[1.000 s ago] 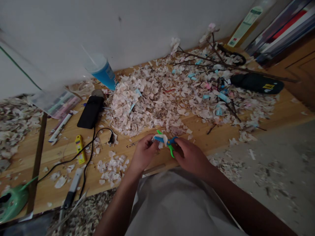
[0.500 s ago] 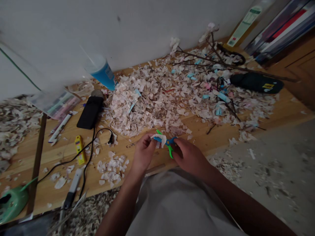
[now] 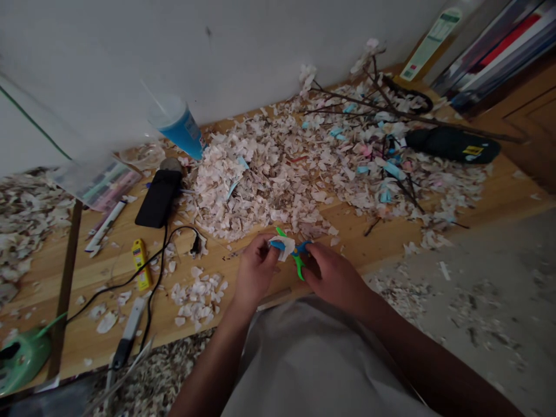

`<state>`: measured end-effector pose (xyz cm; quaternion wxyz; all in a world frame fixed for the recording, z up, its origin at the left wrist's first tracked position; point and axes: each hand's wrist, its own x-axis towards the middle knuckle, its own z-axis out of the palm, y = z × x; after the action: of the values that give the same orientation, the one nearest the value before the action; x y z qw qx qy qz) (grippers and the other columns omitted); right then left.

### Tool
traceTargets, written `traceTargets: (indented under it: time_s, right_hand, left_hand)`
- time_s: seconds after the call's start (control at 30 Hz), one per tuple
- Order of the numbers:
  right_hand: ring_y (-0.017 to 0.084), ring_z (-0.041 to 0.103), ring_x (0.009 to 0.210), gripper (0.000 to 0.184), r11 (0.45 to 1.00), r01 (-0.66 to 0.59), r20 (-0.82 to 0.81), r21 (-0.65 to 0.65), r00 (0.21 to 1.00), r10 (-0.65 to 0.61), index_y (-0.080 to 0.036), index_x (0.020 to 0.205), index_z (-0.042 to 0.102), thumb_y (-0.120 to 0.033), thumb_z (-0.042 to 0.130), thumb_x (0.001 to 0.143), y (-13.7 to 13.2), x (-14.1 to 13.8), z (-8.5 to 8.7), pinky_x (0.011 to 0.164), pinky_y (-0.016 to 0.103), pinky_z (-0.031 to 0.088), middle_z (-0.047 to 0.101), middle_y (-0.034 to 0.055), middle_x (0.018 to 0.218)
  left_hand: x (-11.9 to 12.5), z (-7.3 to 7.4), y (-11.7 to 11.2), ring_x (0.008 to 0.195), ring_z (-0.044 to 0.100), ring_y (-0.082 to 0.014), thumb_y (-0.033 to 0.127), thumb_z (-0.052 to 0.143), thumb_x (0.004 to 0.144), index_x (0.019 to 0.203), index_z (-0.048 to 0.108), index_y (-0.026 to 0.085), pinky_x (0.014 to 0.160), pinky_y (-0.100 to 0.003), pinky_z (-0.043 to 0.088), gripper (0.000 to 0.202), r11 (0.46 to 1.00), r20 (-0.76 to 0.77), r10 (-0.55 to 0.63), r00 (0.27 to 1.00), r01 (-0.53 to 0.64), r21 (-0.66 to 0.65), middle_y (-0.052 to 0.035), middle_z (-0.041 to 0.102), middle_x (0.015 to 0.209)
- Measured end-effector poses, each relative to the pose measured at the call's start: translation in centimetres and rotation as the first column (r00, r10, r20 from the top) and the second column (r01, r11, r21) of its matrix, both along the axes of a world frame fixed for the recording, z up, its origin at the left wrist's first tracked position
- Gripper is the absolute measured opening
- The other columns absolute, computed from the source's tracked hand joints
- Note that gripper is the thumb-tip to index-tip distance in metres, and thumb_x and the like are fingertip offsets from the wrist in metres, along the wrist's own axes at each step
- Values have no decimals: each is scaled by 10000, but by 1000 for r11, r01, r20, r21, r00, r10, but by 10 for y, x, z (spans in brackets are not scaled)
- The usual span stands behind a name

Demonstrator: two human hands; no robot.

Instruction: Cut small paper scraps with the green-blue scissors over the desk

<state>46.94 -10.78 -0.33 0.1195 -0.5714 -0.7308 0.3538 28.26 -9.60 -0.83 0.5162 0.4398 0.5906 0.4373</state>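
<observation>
A black cable (image 3: 160,260) trails over the wooden table (image 3: 499,197) at the left. Just in front of a heap of paper scraps (image 3: 260,185), the left hand (image 3: 256,269) pinches a white paper piece (image 3: 284,248) between curled fingers. Blue-and-green scissors (image 3: 297,255) touch it, gripped in the closed right hand (image 3: 332,278).

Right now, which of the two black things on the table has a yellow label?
The long black pouch at the far right. The flat black block on the left shows no label.
</observation>
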Motion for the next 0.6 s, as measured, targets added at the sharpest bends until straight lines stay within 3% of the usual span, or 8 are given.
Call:
traceTargets:
  time_s: [0.33,0.6]
  right_hand:
    - [264,634,976,212,1000,21,48,2,999,-21,-181,1081,549,-203,544,871,0,-4,1,799,358,446,661,114,1050]
    - [254,634,974,201,999,27,57,36,998,-29,-204,1068,543,-192,545,868,1,-3,0,795,349,447,666,107,1051]
  left_hand:
    - [12,-16,-2,701,562,-117,449,708,829,852,684,184,706,-236,462,267,991,356,78,931,-36,-125,4,653,779]
    - [10,-11,-3,661,557,-119,473,700,828,832,681,179,660,-232,456,294,994,202,40,979,-18,-110,3,650,741]
